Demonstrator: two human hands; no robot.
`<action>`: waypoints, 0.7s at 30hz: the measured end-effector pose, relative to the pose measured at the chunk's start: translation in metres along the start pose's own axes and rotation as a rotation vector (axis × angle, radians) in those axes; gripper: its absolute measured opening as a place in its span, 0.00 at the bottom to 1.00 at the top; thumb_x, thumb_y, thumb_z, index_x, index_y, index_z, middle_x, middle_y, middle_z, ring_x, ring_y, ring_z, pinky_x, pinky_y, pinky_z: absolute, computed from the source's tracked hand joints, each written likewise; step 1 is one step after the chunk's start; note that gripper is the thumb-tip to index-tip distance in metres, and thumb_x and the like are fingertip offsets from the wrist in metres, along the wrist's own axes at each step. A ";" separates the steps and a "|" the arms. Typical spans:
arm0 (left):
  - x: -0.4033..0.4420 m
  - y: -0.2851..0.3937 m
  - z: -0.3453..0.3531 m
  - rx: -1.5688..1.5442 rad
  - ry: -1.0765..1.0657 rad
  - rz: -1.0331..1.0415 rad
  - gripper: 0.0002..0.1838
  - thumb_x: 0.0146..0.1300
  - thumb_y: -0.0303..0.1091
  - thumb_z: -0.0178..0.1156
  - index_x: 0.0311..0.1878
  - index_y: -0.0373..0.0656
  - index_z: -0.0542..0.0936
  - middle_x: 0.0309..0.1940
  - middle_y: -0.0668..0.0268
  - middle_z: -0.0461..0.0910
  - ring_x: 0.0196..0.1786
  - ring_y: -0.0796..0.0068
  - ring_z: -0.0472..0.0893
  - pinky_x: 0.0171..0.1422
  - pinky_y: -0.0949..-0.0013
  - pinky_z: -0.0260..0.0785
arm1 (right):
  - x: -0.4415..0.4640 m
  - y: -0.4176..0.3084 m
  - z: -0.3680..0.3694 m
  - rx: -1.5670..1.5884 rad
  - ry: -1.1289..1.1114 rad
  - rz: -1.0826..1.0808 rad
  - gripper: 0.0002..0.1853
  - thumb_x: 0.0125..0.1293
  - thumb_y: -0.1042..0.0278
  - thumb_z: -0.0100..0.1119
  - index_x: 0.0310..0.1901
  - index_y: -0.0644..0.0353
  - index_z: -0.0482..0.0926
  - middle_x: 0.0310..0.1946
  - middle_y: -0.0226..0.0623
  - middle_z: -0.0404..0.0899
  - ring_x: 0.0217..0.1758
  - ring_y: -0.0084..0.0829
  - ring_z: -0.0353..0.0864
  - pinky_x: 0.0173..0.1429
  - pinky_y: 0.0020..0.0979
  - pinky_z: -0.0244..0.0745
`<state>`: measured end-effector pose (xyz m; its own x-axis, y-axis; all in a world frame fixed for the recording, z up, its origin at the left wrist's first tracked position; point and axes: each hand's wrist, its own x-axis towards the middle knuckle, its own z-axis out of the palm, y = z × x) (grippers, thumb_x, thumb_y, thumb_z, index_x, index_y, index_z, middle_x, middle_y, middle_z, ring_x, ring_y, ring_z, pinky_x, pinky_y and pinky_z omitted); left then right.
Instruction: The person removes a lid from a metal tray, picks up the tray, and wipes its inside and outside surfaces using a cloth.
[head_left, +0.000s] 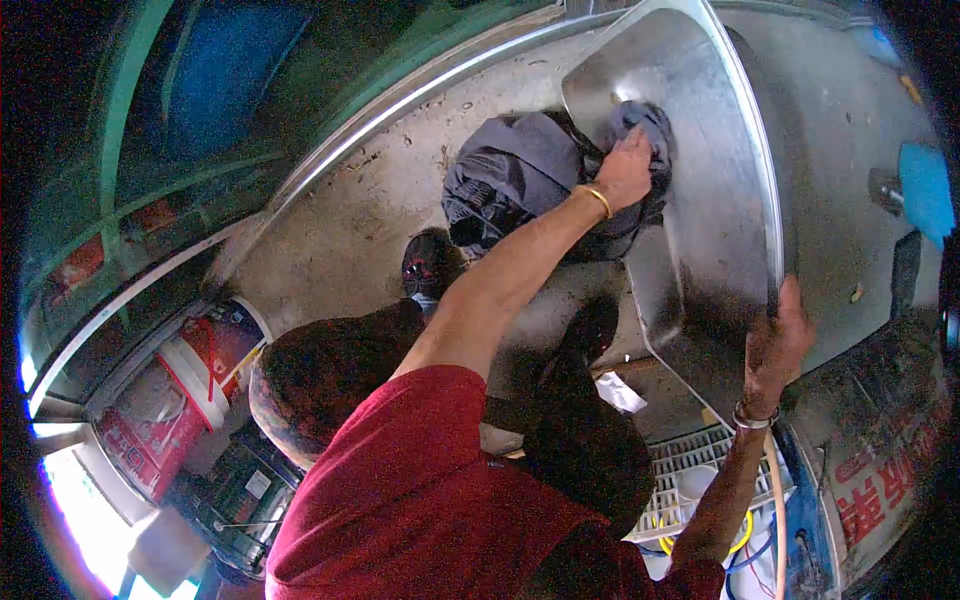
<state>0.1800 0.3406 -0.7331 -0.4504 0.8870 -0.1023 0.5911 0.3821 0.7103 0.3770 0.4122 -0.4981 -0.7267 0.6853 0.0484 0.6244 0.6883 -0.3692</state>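
place: workshop-like | signs: stained floor [335,215], metal basin [715,140], printed sack [885,480], plastic crate [668,475]

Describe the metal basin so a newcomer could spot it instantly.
Start at the maroon shirt, then go up the right forearm to the right hand at a bright rim. That rim edges the metal basin. Its smooth, shiny hollow sets it apart from the bunched dark cloth beside it.

One head-worn camera looks down at the metal basin [715,200], close by.
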 end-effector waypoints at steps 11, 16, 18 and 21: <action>0.039 -0.022 0.015 0.274 0.177 -0.121 0.22 0.52 0.26 0.41 0.49 0.21 0.65 0.50 0.39 0.64 0.56 0.46 0.62 0.62 0.62 0.52 | -0.015 0.006 0.009 0.162 0.017 0.094 0.17 0.44 0.80 0.57 0.39 0.59 0.73 0.15 0.38 0.63 0.17 0.35 0.60 0.23 0.32 0.61; 0.019 -0.024 0.008 0.308 0.072 -0.048 0.19 0.53 0.30 0.43 0.45 0.27 0.71 0.52 0.44 0.65 0.58 0.49 0.62 0.63 0.59 0.51 | -0.004 -0.009 -0.001 0.140 0.007 0.073 0.17 0.43 0.81 0.53 0.39 0.58 0.72 0.15 0.43 0.64 0.17 0.42 0.63 0.23 0.37 0.60; -0.003 -0.001 -0.001 0.359 -0.042 -0.016 0.19 0.52 0.32 0.44 0.43 0.29 0.74 0.51 0.46 0.67 0.59 0.50 0.62 0.63 0.57 0.51 | 0.001 -0.018 -0.005 0.028 0.007 -0.045 0.18 0.42 0.82 0.52 0.39 0.58 0.72 0.16 0.44 0.64 0.17 0.45 0.64 0.23 0.38 0.60; -0.035 0.028 0.020 0.524 -0.258 0.102 0.15 0.51 0.33 0.46 0.37 0.36 0.77 0.47 0.50 0.70 0.57 0.48 0.62 0.62 0.51 0.51 | 0.003 -0.021 -0.005 -0.062 -0.008 -0.012 0.17 0.42 0.82 0.52 0.38 0.58 0.71 0.17 0.47 0.66 0.19 0.50 0.67 0.24 0.41 0.61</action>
<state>0.2254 0.3248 -0.7234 -0.2357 0.9351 -0.2644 0.9041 0.3108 0.2931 0.3637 0.4008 -0.4855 -0.7364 0.6751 0.0446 0.6320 0.7099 -0.3109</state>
